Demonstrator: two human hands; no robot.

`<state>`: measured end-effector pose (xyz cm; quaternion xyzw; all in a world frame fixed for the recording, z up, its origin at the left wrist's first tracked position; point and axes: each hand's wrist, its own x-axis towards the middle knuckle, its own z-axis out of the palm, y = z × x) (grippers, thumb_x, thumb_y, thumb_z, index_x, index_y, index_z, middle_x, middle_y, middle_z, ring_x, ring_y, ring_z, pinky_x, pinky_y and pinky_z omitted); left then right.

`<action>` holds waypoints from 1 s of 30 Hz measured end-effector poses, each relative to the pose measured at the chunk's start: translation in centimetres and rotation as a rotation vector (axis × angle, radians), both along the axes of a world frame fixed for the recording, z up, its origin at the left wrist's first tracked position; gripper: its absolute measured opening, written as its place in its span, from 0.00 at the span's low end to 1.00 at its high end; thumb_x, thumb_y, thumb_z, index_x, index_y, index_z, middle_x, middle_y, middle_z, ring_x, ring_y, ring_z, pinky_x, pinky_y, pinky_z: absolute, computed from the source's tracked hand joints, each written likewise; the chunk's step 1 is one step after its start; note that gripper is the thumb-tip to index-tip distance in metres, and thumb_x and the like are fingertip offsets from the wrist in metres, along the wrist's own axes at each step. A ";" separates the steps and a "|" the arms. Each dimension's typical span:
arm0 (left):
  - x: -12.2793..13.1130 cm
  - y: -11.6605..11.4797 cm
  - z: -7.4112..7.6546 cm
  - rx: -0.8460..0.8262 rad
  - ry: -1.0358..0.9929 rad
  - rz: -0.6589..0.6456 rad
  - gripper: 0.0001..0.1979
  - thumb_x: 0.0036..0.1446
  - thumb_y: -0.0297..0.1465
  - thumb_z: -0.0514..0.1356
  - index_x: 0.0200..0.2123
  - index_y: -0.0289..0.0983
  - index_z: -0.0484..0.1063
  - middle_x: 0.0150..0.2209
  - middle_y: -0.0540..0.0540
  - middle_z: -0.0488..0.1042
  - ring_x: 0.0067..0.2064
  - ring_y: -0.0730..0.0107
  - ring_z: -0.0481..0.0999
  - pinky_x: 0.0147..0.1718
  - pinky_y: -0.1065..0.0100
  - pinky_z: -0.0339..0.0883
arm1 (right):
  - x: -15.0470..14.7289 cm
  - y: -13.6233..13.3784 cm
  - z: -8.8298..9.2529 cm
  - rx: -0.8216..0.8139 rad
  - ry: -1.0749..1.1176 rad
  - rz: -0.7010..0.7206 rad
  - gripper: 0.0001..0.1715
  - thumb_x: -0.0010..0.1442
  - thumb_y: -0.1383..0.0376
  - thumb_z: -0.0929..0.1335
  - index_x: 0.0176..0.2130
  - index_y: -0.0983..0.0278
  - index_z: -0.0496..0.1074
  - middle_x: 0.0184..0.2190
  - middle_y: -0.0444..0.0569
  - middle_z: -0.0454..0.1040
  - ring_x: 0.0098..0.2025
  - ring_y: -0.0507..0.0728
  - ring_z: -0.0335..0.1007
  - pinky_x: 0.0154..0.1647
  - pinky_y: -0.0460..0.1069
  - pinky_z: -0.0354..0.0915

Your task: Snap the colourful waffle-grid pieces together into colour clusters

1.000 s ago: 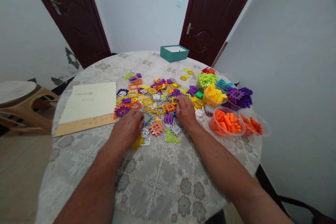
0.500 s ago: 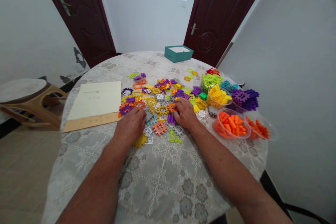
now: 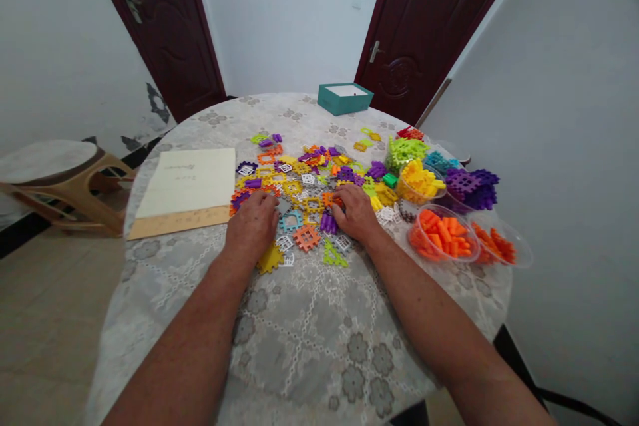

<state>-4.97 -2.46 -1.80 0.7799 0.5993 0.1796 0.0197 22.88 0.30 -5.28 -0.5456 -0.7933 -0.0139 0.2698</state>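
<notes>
Handwriting [image 3: 187,169] on the paper [image 3: 164,194] at frame left is too small to read. Plastic pieces [image 3: 306,237] lie mid-frame on the bench [image 3: 309,346], between and beyond the left hand [image 3: 253,223] and right hand [image 3: 358,214], an orange piece [image 3: 328,199] just beside the latter. I cannot tell whether either grip is clenched, released or grasping.

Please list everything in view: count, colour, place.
Table: one, pale patterned cloth, centre
Loose plastic pieces: many, mixed colours, mid-table
Tubs: several, clear, table's right side
Box: one, teal, table's far side
Sheet: one, cream, table's left side
Strip: one, brown, sheet's near edge
Stool: one, tan, pale top, left
Doors: two, dark red, background
Switch plate: one, white, between doors
Walls: several, pale, background
Floor: one, beige, lower left
Arms: two, bare, from bottom edge
Left hand: one, pieces' left side
Right hand: one, pieces' right side
</notes>
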 end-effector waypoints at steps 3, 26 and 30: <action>0.1 -0.5 0.6 0.030 -0.063 -0.038 0.12 0.68 0.32 0.55 0.50 0.36 0.74 0.53 0.37 0.76 0.56 0.54 0.75 0.55 0.58 0.69 | -0.1 -0.1 -0.1 -0.009 -0.005 0.015 0.11 0.66 0.65 0.67 0.47 0.63 0.77 0.56 0.58 0.75 0.62 0.65 0.65 0.66 0.60 0.58; 2.7 -2.3 1.2 -0.188 0.150 -0.350 0.14 0.67 0.40 0.57 0.46 0.38 0.76 0.45 0.38 0.76 0.48 0.54 0.73 0.49 0.57 0.65 | 1.3 -0.6 1.1 -0.110 -0.071 -0.683 0.37 0.73 0.47 0.63 0.68 0.67 0.66 0.69 0.69 0.62 0.71 0.73 0.56 0.68 0.67 0.54; 2.6 -2.1 1.1 -0.168 0.155 -0.364 0.14 0.67 0.40 0.57 0.45 0.38 0.76 0.44 0.37 0.76 0.47 0.54 0.74 0.48 0.57 0.66 | 1.0 -0.7 0.4 -0.169 -0.079 -0.717 0.38 0.72 0.45 0.61 0.68 0.65 0.67 0.69 0.70 0.63 0.71 0.75 0.56 0.68 0.69 0.53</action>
